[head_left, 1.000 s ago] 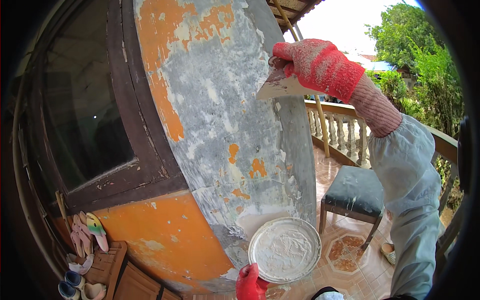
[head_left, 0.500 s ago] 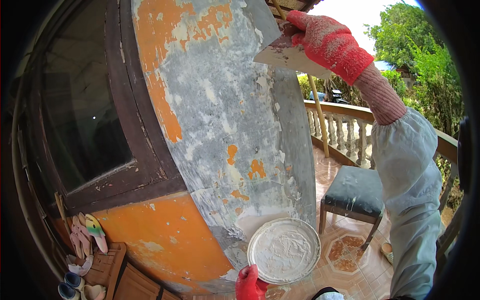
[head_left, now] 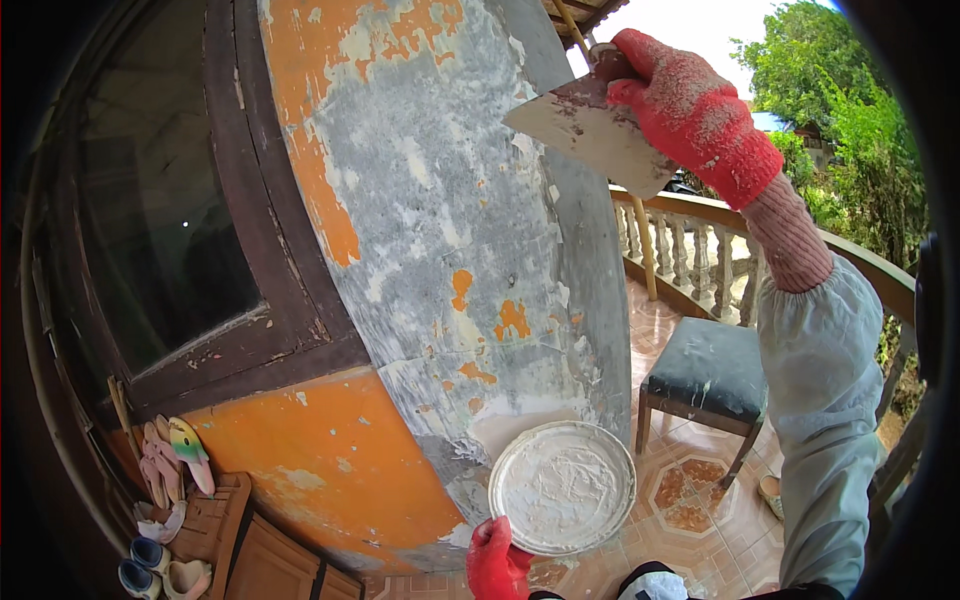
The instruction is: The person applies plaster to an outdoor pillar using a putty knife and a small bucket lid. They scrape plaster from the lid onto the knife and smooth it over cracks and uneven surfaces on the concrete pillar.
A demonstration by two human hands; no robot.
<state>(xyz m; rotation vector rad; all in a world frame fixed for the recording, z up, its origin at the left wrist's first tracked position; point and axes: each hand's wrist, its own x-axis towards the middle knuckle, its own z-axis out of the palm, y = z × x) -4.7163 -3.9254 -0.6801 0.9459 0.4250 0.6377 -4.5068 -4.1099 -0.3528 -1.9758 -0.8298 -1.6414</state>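
Note:
My right hand (head_left: 695,115), in a red glove dusted with white, grips a wide putty knife (head_left: 590,130) at the upper right. Its broad blade, smeared with filler, is tilted in front of the grey wall's right edge; whether it touches the wall I cannot tell. Low in the middle, my left hand (head_left: 498,562), also red-gloved, holds the rim of a round lid-like tray (head_left: 563,488) spread with white paste. The wall (head_left: 430,230) ahead is patchy grey with white filler and scraps of orange paint.
A dark padded stool (head_left: 705,370) stands on the tiled floor at the right, before a balustrade (head_left: 700,255). At the left are a dark-framed window (head_left: 160,220) and a wooden cabinet (head_left: 215,530) with several shoes (head_left: 150,565) beside it. A pole (head_left: 643,245) leans behind the wall.
My right hand has moved right and slightly down with the putty knife, bringing it away from the upper wall. The tray has shifted slightly up and left in view.

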